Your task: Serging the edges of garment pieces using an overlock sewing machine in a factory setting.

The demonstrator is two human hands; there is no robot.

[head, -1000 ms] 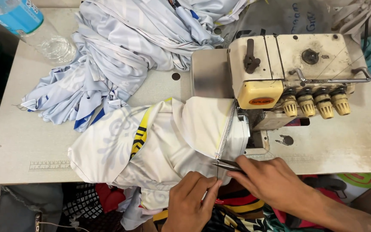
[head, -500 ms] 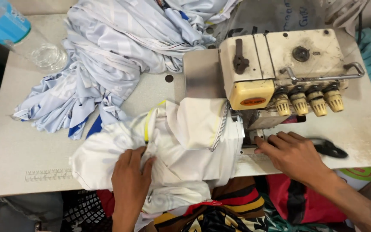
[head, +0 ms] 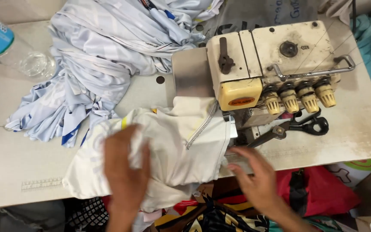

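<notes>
Left hand flat on white garment, fingers loosely curled into the cloth, at front table edge beside sewing machine. Right hand blurred, fingers spread, holding nothing. Clear plastic bottle lying far left, contents indiscernible. Black scissors under machine.
</notes>
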